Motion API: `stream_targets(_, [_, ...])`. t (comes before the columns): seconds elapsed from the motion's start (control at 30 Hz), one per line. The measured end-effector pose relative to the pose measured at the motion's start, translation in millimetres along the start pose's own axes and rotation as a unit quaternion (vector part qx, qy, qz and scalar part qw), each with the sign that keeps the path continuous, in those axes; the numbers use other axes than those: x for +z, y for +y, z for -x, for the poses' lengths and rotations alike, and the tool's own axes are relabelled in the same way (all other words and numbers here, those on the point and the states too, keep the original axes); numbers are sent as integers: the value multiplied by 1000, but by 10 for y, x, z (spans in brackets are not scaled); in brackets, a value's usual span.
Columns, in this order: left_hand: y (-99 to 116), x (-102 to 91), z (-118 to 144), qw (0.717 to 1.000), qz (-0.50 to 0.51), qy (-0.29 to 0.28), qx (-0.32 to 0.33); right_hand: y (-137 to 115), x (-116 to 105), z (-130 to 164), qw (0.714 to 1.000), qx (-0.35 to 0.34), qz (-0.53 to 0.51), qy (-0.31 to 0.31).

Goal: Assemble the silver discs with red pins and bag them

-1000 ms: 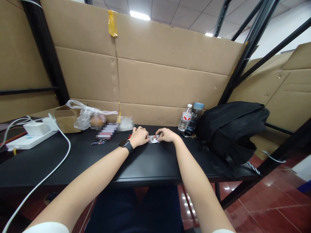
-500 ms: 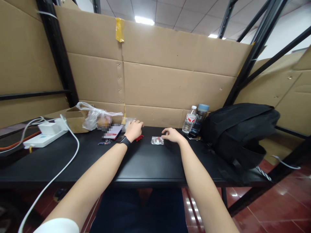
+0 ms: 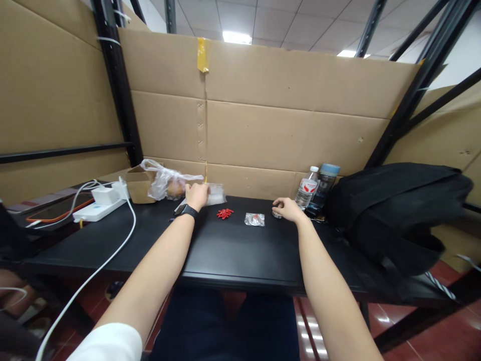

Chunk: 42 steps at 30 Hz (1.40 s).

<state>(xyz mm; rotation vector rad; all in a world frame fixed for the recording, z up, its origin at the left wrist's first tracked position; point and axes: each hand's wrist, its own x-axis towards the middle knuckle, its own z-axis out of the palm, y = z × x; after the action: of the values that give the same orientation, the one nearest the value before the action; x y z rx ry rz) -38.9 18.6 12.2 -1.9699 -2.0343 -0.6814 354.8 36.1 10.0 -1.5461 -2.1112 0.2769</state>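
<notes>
My left hand [image 3: 197, 196], with a dark watch on its wrist, reaches to the back of the table at the left end of some clear plastic bags [image 3: 216, 192]. Its fingertips are hidden, so its grip does not show. To the right, my right hand [image 3: 288, 208] has its fingers curled round a small round item [image 3: 277, 214], mostly covered by them. Between the hands lie a pile of small red pieces [image 3: 225, 214] and a little clear packet [image 3: 254, 219] with something round and a bit of red inside.
A power strip [image 3: 98, 211] with white cables, a cardboard box [image 3: 140, 183] and a tied plastic bag [image 3: 161, 183] stand left. A water bottle [image 3: 307, 188], a blue-lidded bottle [image 3: 323, 188] and a black backpack [image 3: 391, 215] stand right. Cardboard walls [image 3: 263, 130] enclose the back.
My left hand has moved left, away from the red pieces, which now show fully. My right hand has moved right from the clear packet to the small round item. The view has shifted slightly.
</notes>
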Motion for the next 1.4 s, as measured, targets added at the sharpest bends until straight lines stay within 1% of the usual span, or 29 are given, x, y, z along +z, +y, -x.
stream_targets(0.07, [8, -68, -1, 1000, 8, 2, 5, 16, -8, -1, 1000, 2, 4, 6])
stream_targets(0.23, [19, -241, 1, 998, 48, 33, 19, 57, -39, 4, 1000, 13, 10, 7])
stream_targets(0.3, [14, -295, -5, 997, 73, 24, 21, 67, -49, 5, 1000, 19, 9, 2])
stream_targets(0.4, [60, -324, -9, 989, 147, -7, 30, 65, -46, 4, 1000, 26, 18, 0])
stream_targets(0.47, [168, -286, 1, 980, 194, -2, 44, 56, -32, 4, 999, 26, 38, 10])
stream_targets(0.5, [248, -247, 12, 976, 209, 13, 56, 51, -23, 4, 999, 24, 47, 13])
stream_targets(0.57, [444, -140, 48, 969, 226, 47, 84, 46, -4, 8, 998, 19, 56, 6])
stream_targets(0.6, [550, -77, 71, 966, 232, 50, 103, 44, 4, 12, 998, 17, 56, -3])
stream_targets(0.7, [823, 112, 155, 964, 222, 27, 144, 29, 25, 25, 998, 8, 54, -13])
stream_targets(0.8, [951, 262, 232, 965, 190, 19, 177, -49, 65, 37, 998, -38, 27, -34])
stream_targets(0.93, [933, 362, 282, 966, 179, -1, 186, -268, 198, 39, 984, -127, -19, -126])
stream_targets(0.97, [917, 362, 285, 966, 179, -7, 189, -324, 239, 35, 981, -133, -17, -139])
stream_targets(1.03, [885, 324, 282, 965, 176, -16, 194, -409, 307, 25, 981, -119, 9, -150])
stream_targets(1.1, [860, 240, 272, 966, 173, -23, 190, -443, 343, 14, 984, -100, 50, -138])
stream_targets(1.17, [841, 130, 263, 964, 178, -51, 191, -430, 346, 5, 985, -98, 86, -112])
stream_targets(1.23, [827, 31, 258, 952, 184, -103, 222, -396, 335, -2, 986, -102, 100, -90])
stream_targets(1.3, [819, -32, 258, 939, 182, -137, 258, -368, 335, -15, 987, -100, 101, -78])
stream_targets(1.4, [829, -49, 262, 926, 181, -149, 296, -364, 386, -55, 987, -92, 114, -71])
